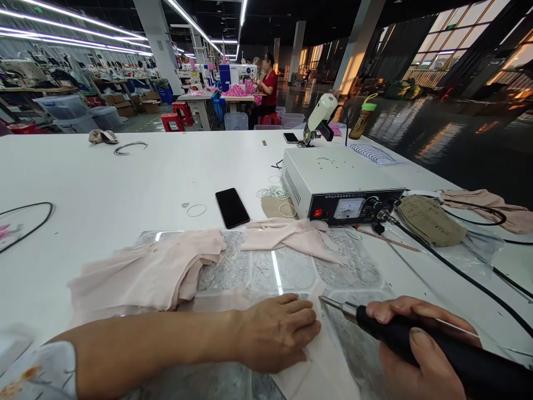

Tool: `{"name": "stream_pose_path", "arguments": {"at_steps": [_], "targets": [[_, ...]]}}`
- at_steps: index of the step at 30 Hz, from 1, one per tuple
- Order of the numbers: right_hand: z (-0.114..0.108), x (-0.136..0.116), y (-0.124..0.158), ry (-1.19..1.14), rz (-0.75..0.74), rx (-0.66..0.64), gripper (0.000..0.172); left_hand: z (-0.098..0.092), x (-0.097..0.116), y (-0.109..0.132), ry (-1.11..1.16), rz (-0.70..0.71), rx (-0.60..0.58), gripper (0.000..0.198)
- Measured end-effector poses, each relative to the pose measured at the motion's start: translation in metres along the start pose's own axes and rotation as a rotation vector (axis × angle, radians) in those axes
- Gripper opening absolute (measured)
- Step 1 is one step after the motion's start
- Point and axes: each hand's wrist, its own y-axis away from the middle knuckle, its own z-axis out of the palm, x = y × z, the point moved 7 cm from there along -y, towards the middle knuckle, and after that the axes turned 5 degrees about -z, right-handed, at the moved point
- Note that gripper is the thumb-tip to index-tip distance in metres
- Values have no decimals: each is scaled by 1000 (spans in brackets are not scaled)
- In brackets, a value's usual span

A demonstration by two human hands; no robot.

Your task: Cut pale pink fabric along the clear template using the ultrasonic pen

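My left hand presses down on a pale pink cloth strip, its fingers curled together at the strip's left edge. My right hand grips a black handheld tool with a metal tip, which is at the strip's upper right edge. Beneath them lies a grey patterned board with a glossy surface. A stack of pale pink cloth rests on the board's left part, and more pink cloth pieces lie along its far edge.
Behind the board are a black phone and a control box whose black cable runs rightward. A beige pad lies right of the box. Farther back stand a bottle and a second phone. A person in red sits beyond the table.
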Motion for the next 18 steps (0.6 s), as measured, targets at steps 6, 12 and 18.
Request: {"name": "stream_pose_path", "arguments": {"at_steps": [6, 12, 18], "targets": [[1, 3, -3, -26, 10, -40, 12, -3, -2, -1, 19, -8, -6, 43], [2, 4, -5, -40, 15, -36, 12, -3, -3, -1, 7, -11, -26, 43], [1, 3, -6, -46, 18, -42, 10, -2, -3, 0, 21, -10, -9, 39]]}}
